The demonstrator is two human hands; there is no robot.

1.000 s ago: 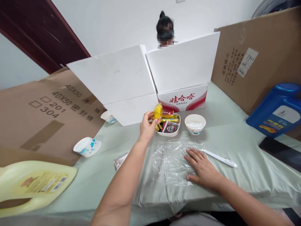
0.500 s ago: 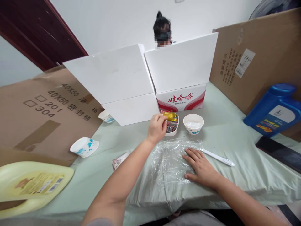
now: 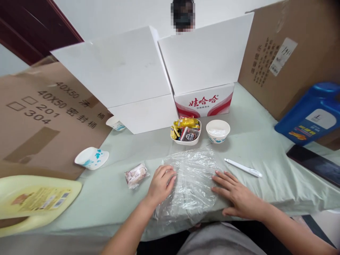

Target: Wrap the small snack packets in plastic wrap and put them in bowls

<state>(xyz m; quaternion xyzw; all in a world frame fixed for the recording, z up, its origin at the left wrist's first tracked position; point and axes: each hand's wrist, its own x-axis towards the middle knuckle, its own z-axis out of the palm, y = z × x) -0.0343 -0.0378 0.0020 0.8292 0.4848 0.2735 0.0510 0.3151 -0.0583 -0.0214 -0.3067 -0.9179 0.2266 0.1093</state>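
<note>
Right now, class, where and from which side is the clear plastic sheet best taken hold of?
Probably by its two side edges, coming in from left and right: the clear plastic sheet lies flat and crinkled on the cloth, and the left hand and right hand rest there.

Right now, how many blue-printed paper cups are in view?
3: tipped cup at left, half-hidden cup beside white box, upright cup by snack dish. More may be hidden.

The pale green cloth-covered worktop bears a crinkled clear plastic sheet, with a white plastic pen just right of it.
</note>
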